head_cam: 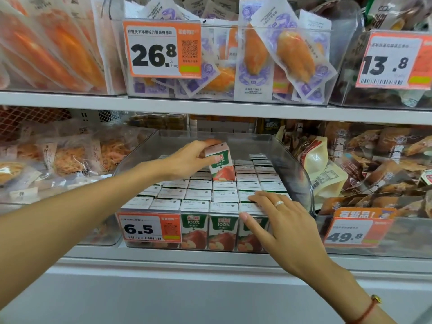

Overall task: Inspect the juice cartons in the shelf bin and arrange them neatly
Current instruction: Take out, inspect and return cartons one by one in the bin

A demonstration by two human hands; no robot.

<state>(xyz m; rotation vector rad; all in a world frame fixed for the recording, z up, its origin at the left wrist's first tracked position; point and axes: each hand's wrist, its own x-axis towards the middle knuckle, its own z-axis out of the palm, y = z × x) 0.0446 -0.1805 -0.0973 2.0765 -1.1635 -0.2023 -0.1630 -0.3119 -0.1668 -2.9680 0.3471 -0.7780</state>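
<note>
Clear shelf bin (301, 169) on the lower shelf, packed with upright juice cartons (198, 195) in rows (white tops up, apple artwork showing through the bin's front wall). Left hand (187, 160), reaching over the bin's left wall, grips one lifted carton (221, 164), tilted, above the middle rows. Right hand (278, 218), fingers straight and holding nothing, rests on carton tops at the bin's front right corner; a ring (279, 203) sits on one finger. Price tag "6.5" (149, 228) hangs on the bin's front, left side.
</note>
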